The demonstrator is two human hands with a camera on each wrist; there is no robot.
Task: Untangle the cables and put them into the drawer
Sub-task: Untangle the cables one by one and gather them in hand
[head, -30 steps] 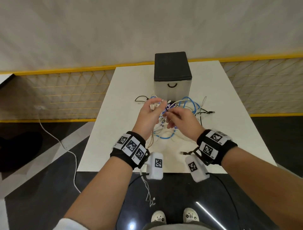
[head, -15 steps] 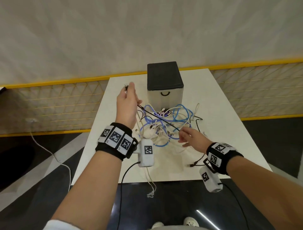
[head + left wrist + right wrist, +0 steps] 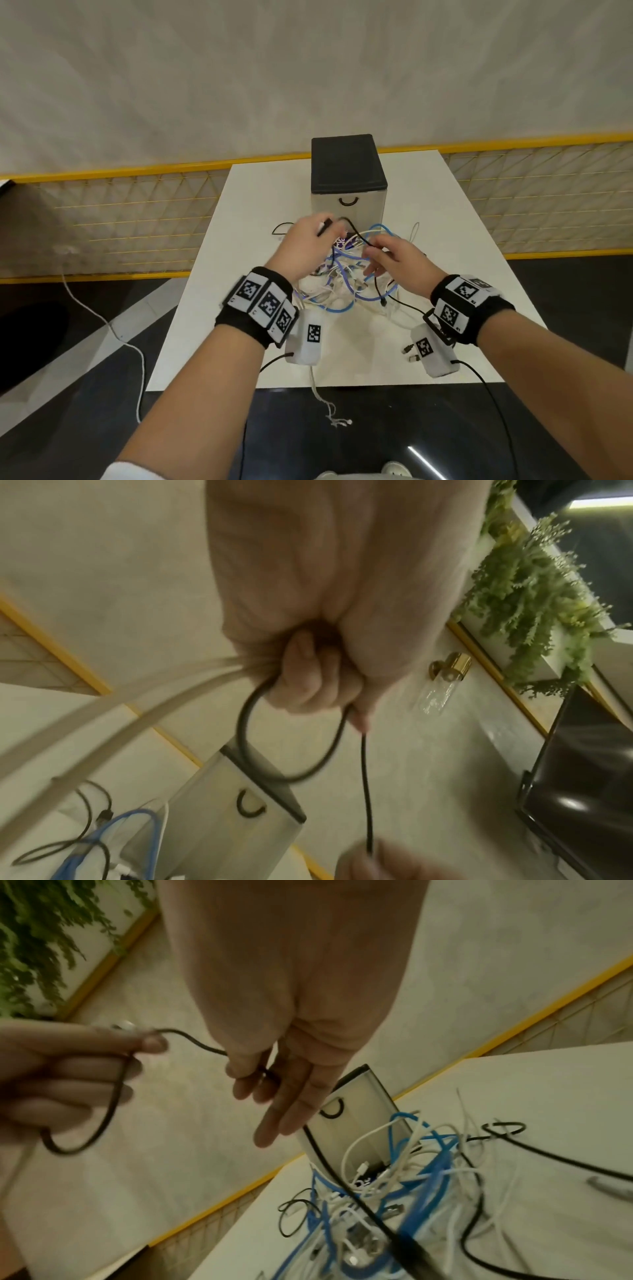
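Just in front of the closed drawer (image 3: pixel 348 202), the left hand (image 3: pixel 301 245) clenches a loop of the black cable (image 3: pixel 356 232) while the right hand (image 3: pixel 394 260) pinches it above the tangle (image 3: pixel 342 284) on the counter (image 3: pixel 239 325), and a hard pull could cinch knots.

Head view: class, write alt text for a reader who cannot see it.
Both hands hold one thin black cable above a tangle of blue and white cables on a white table: the left hand grips a loop, the right hand pinches it. Behind stands a small drawer box, shut.
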